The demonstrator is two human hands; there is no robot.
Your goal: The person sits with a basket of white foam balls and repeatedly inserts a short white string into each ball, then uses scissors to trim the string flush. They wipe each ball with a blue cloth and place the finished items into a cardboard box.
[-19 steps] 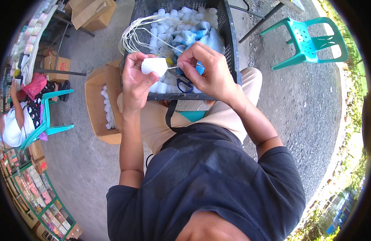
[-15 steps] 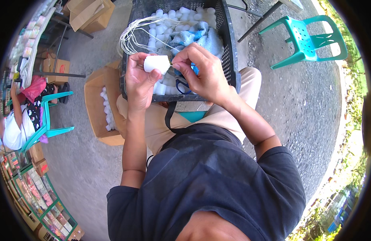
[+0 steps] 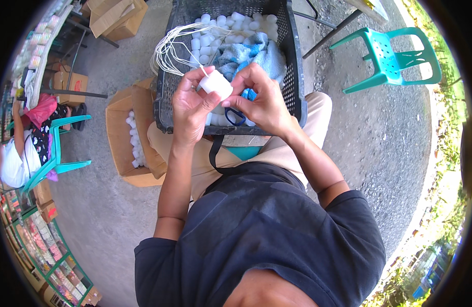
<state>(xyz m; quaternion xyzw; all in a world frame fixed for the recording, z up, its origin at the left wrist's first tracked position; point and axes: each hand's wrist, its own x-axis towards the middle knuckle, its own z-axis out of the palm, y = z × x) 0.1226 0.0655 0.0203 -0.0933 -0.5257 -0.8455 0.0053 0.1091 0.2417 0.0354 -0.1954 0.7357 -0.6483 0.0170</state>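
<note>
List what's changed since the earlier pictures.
The white cylinder in the left hand has moved rightward and tilted, its right end dipping toward the person. The string, which ran to the right hand, now runs to the cylinder's far end; any release is unclear. Crate, blue cloth and green chair stayed.

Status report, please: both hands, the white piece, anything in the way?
Left hand holding white piece. Right hand close, contact unclear. String loops just beyond, not blocking.
</note>
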